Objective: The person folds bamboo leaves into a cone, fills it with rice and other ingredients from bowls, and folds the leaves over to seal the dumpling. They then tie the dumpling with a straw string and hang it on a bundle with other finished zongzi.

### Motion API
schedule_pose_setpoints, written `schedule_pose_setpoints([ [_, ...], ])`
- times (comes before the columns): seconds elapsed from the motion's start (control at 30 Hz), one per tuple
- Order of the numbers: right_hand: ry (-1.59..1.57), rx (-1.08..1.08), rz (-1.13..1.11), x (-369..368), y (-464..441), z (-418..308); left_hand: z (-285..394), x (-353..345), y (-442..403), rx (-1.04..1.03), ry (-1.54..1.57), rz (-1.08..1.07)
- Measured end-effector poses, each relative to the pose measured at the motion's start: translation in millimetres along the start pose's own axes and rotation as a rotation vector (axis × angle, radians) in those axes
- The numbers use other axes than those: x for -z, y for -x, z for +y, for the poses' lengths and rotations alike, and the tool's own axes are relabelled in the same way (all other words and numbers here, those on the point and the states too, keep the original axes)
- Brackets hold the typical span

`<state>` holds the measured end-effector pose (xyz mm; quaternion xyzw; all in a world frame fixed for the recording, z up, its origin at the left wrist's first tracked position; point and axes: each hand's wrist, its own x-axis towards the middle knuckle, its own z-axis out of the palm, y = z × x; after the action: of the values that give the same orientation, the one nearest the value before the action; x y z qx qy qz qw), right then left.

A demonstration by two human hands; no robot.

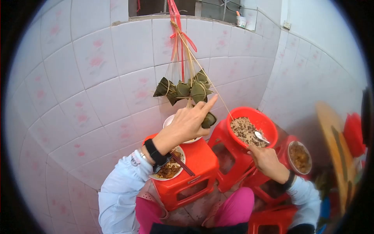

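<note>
A bunch of leaf-wrapped rice dumplings (zongzi) (183, 89) hangs by strings from a red ribbon (177, 17) against the tiled wall. Below the bunch, my left hand (189, 121) is closed around one green zongzi (209, 120), its index finger pointing up and outward. That hand covers part of the dumpling. A pale tying string (218, 91) runs taut from the knot down toward my right hand (269, 162). My right fingers are pinched at the near rim of a red basin (272, 128), in line with the string. Rice mixed with dark bits (243, 130) and a white spoon (260, 136) lie in the basin.
On a red stool (204, 156) stands a plate of food (167, 171) with chopsticks (183, 163), and a white bowl (168, 120) sits partly behind my left hand. At right are a bowl of brownish food (299, 158), a wooden board (331, 144) and another red stool (270, 222).
</note>
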<state>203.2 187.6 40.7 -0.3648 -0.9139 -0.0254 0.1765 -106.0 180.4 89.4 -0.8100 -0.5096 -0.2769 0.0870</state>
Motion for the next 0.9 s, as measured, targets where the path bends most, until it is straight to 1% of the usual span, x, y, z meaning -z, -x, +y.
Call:
schedule_pose_setpoints([
  [0.07, 0.028, 0.088, -0.054, 6, 3, 3, 0, -11, -15, -0.041, -0.102, 0.02],
  [0.1, 0.025, 0.087, -0.049, 11, 3, 2, 1, -13, -21, -0.033, -0.14, 0.005],
  [0.17, -0.039, 0.114, -0.113, 19, 0, 2, -1, -24, -29, -0.059, -0.15, 0.024],
  [0.2, -0.039, 0.113, -0.109, 22, 0, 5, -3, -29, -33, -0.082, -0.156, 0.047],
  [0.27, -0.303, -0.009, -0.299, 26, -1, 15, -8, -37, -39, -0.091, -0.174, 0.077],
  [0.3, -0.305, -0.01, -0.298, 34, 1, 16, -9, -39, -41, -0.095, -0.189, 0.105],
  [0.33, -0.019, 0.032, -0.224, 47, 5, 14, -9, -38, -43, -0.095, -0.19, 0.103],
  [0.4, 0.547, 0.095, -0.052, 54, 5, 25, -9, -32, -47, -0.046, -0.258, 0.012],
  [0.47, 0.926, 0.161, 0.161, 84, -9, 16, -8, -23, -46, -0.015, -0.236, -0.017],
  [0.5, 0.884, 0.186, 0.331, 82, -21, 38, -7, -18, -44, 0.016, -0.214, -0.046],
  [0.57, 0.812, 0.322, 0.485, 107, -51, 40, -8, -7, -37, 0.029, -0.18, -0.055],
  [0.6, 0.679, 0.43, 0.607, 114, -69, 40, -8, -1, -34, 0.044, -0.147, -0.058],
  [0.63, 0.539, 0.539, 0.726, 120, -90, 36, -8, 5, -28, 0.029, -0.084, -0.014],
  [0.67, 0.312, 0.579, 0.763, 125, -111, 29, -7, 11, -24, 0.034, -0.092, -0.014],
  [0.7, 0.08, 0.614, 0.794, 126, -131, 16, -6, 18, -20, 0.009, 0.017, 0.028],
  [0.77, -0.722, 0.558, 0.734, 111, -171, -22, -2, 31, -13, -0.022, 0.194, 0.108],
  [0.8, -0.9, 0.582, 0.617, 107, -189, -38, -1, 38, -12, -0.016, 0.18, 0.103],
  [0.83, -1.076, 0.601, 0.491, 104, -206, -51, -2, 44, -10, -0.06, 0.209, 0.147],
  [0.87, -1.025, 0.549, 0.422, 96, -223, -59, -1, 50, -8, -0.101, 0.244, 0.19],
  [0.9, -0.973, 0.495, 0.352, 84, -239, -63, 1, 58, -6, -0.074, 0.253, 0.183],
])
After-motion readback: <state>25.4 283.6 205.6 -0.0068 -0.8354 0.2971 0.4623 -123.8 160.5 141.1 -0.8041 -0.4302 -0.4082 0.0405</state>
